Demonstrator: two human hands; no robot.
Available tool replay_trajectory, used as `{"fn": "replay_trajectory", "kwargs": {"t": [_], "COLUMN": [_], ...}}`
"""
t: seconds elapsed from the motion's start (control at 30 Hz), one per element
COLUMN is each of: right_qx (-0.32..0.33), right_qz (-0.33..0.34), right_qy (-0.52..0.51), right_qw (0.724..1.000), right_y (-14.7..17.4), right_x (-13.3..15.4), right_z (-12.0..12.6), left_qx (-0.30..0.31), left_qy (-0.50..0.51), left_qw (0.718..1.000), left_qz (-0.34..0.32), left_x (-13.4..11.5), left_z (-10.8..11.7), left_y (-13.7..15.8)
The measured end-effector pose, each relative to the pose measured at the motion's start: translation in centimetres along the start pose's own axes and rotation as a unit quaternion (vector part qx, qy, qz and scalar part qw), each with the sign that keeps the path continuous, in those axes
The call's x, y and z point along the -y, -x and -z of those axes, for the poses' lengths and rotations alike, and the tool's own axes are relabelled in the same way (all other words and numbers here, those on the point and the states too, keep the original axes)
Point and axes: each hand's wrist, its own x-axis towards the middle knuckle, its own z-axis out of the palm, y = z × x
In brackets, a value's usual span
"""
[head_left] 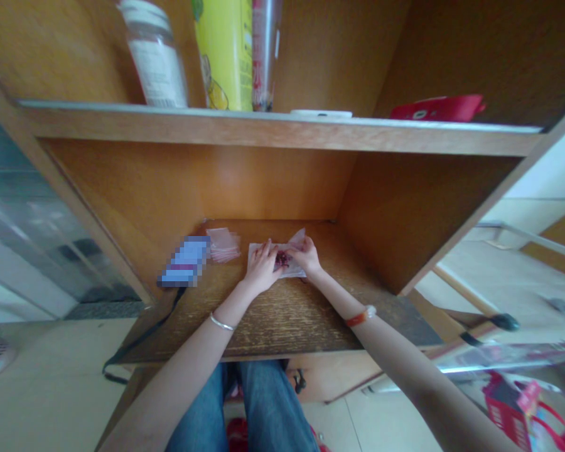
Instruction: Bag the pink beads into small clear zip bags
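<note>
On the worn wooden desktop lies a small translucent plastic bag [292, 271]. A little cluster of dark red pieces [282, 258], like beads or dried bits, shows on it between my hands; I cannot tell whether they lie inside or on top. My left hand [262, 269] rests on the bag's left part, fingers stretched out and thumb beside the cluster. With fingers pinched together, my right hand [307, 257] holds the raised right edge of the bag. To the left of my hands is a stack of pinkish flat packets [223, 245].
A phone [183, 260], its screen blurred, lies left with a dark strap [150, 336] hanging over the desk edge. Overhead, a shelf [263, 129] carries a jar [155, 59], a yellow can [226, 56] and a red item [437, 108]. Cabinet walls close both sides.
</note>
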Motion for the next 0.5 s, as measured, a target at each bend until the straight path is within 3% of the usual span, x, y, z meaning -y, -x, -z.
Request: {"fn": "replay_trajectory", "kwargs": {"t": [0.13, 0.3, 0.5], "right_qx": [-0.005, 0.007, 0.017], "right_qz": [0.027, 0.110, 0.173], "right_qy": [-0.008, 0.028, 0.023], "right_qw": [1.000, 0.993, 0.984], "right_y": [0.1, 0.8, 2.3], "right_x": [0.3, 0.8, 3.1], "right_z": [0.0, 0.3, 0.2], "left_qx": [-0.021, -0.071, -0.142], "left_qy": [0.017, 0.057, 0.125], "left_qw": [1.000, 0.996, 0.982], "left_qz": [-0.001, -0.020, -0.003], "left_x": [-0.1, -0.4, -0.4], "left_z": [0.2, 0.4, 0.7], "left_y": [-0.1, -0.4, -0.7]}}
